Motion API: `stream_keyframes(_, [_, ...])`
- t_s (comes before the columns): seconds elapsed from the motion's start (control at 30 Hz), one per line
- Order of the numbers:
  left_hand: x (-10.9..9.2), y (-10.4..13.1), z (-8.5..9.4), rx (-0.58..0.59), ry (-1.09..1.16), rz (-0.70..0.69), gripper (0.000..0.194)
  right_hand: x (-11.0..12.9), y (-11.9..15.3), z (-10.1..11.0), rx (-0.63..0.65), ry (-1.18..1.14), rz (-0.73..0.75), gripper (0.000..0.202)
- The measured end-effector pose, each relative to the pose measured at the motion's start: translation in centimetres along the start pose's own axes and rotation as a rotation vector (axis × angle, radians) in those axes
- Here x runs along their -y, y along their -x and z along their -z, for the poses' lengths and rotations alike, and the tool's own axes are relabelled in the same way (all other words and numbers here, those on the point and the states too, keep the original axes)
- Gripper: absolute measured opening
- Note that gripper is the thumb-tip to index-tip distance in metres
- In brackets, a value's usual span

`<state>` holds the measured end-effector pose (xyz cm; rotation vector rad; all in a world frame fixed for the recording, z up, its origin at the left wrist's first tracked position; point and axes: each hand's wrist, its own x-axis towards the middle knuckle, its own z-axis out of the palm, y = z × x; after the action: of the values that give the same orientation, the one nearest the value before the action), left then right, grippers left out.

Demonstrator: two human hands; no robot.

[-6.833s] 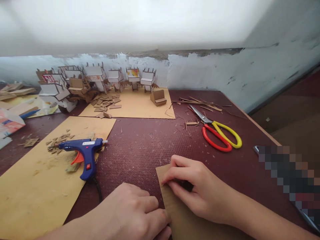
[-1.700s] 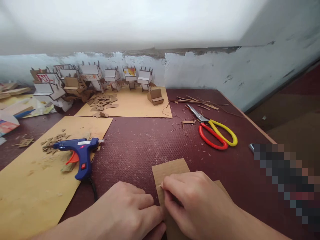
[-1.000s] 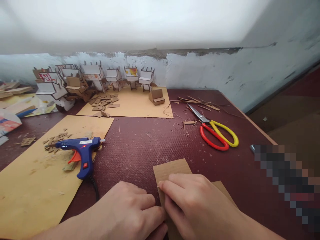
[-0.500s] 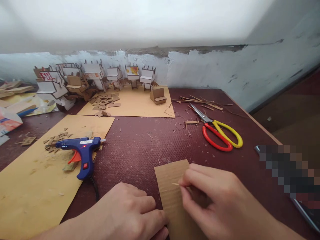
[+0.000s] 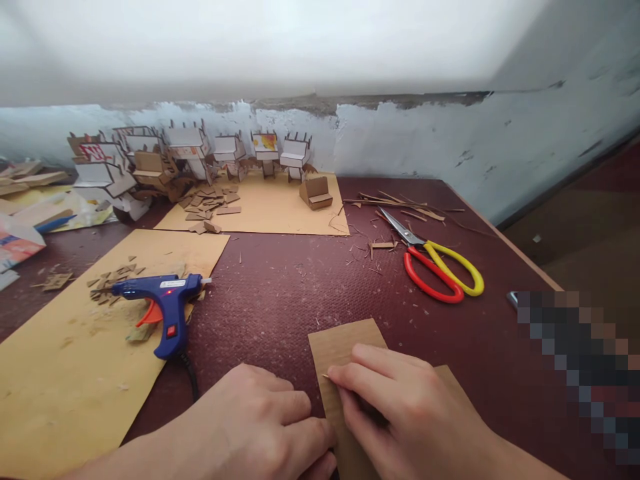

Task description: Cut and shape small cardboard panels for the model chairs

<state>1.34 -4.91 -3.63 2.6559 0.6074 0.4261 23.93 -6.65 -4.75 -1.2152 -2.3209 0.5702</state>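
A brown corrugated cardboard sheet [image 5: 345, 340] lies on the dark red table near the front edge of the view. My right hand [image 5: 400, 407] is over it, thumb and forefinger pinched on a thin wooden stick [image 5: 325, 376], whose pale tip points left near the sheet's left edge. At the sheet's lower left edge rests my left hand [image 5: 270, 420], its fingers curled and pressed together; whether anything is beneath them is hidden. Another corner of cardboard [image 5: 450, 381] shows behind my right hand.
Left, a blue glue gun [image 5: 173, 300] lies on a yellow sheet [image 5: 55, 387] with cardboard scraps. Scissors [image 5: 435, 267] with red and yellow handles lie at the right, beside thin strips [image 5: 395, 202]. Small cardboard models [image 5: 295, 157] stand along the wall. A pixelated object [image 5: 575, 353] is far right.
My right hand has moved left and slightly down with the stick, across the cardboard. More cardboard shows to its right. My left hand has stayed nearly still.
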Motion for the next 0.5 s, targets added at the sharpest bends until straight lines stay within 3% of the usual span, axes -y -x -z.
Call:
stream_keyframes(0.17, [-0.02,0.14,0.01,0.036,0.004,-0.009,0.024,0.23,0.10,-0.02,-0.090,0.045,0.015,0.025])
stream_keyframes(0.5, [0.08,-0.22,0.23,0.045,0.005,-0.001,0.025,0.27,0.42,-0.08,-0.083,0.088,0.044,0.027])
